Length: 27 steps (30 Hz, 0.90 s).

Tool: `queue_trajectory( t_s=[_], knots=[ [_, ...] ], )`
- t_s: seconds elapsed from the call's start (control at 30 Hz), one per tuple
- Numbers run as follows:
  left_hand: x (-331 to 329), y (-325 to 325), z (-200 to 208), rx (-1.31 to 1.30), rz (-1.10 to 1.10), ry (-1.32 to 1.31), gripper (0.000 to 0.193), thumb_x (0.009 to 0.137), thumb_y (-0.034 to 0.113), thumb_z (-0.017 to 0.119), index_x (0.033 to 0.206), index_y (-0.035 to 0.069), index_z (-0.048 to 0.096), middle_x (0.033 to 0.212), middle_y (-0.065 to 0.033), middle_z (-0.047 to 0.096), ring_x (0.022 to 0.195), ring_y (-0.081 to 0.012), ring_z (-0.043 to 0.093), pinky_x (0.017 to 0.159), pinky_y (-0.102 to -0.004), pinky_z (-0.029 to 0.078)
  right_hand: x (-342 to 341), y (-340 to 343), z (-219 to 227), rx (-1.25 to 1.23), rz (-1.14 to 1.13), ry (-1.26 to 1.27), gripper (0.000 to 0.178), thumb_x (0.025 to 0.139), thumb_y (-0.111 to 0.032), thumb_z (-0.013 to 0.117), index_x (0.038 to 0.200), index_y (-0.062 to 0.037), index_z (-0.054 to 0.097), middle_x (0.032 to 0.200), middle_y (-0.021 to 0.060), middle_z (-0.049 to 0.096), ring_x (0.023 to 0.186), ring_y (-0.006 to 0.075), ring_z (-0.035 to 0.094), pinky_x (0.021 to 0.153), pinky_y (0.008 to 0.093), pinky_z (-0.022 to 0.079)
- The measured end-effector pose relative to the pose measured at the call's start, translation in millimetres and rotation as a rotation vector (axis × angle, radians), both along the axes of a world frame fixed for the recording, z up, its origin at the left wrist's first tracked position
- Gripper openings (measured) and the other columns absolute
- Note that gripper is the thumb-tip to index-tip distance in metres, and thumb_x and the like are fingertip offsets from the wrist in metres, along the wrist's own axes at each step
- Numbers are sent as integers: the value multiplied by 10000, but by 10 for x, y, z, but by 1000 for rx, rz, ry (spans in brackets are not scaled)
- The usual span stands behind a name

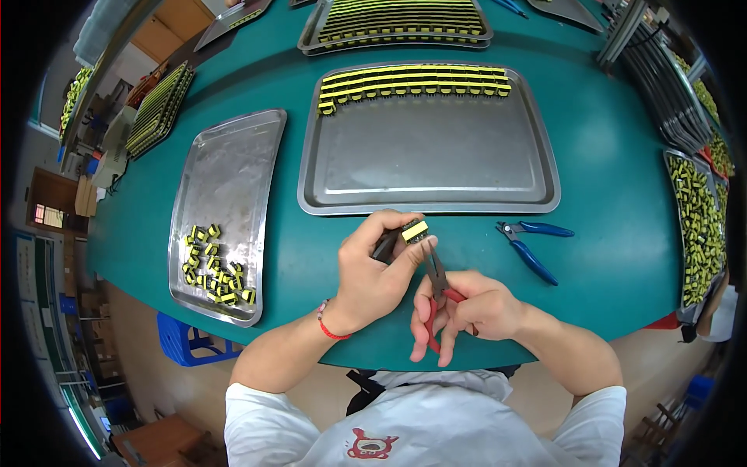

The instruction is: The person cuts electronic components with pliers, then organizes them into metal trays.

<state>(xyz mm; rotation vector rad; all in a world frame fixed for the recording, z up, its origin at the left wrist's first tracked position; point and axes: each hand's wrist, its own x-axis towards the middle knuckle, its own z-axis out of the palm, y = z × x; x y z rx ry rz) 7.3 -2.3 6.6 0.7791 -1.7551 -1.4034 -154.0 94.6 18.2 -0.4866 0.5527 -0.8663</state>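
Left hand (366, 276) pinches the part (415, 231) near frame centre. Right hand (489, 310) holds the pliers (437, 276) below it, tip close to the left thumb. Risks: a misaligned tip could nip the thumb or mar the part; a loose pinch could drop it on the table (615, 210).

Near side of center tray (428, 156): left hand (372, 272) hides part of the yellow-black component (415, 231). Dark item (384, 247) in same grip mostly covered, can't ID it. Pliers (437, 276): tips by left thumb, contact unclear; right hand (486, 307) blocks part of red handles. Beyond center tray: loaded tray (313, 48) cut by top edge, blue tool (510, 6) too. Right of center tray: piled parts (698, 226) too small to count.
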Motion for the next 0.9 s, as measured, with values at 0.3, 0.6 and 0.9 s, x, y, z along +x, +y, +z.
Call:
queue_trajectory(
  t_s=[0.3,0.6,0.9],
  knots=[
    [16,-27,-48,-73,-4,14,268,829,-40,750,1055,-19,607,937,-53,645,748,-48,564,623,-193,458,-31,-23,-39,-19,96,-4,412,665,100,388,1063,53,482,951,237,601,887,436,693,582,395,615],
    [56,-95,-32,-171,-137,89,284,814,-95,713,1072,-27,616,979,-69,630,776,-65,557,628,-197,442,-123,-48,17,-68,163,170,328,695,61,422,1005,18,520,809,146,617,684,219,655,454,275,453],
    [-29,57,123,281,-114,145,188,925,116,686,1039,-17,618,983,-47,635,849,-83,570,712,-235,474,85,-94,-127,-889,-813,1165,421,688,63,789,1030,-8,554,904,84,567,675,121,558,490,215,386]
  ],
)
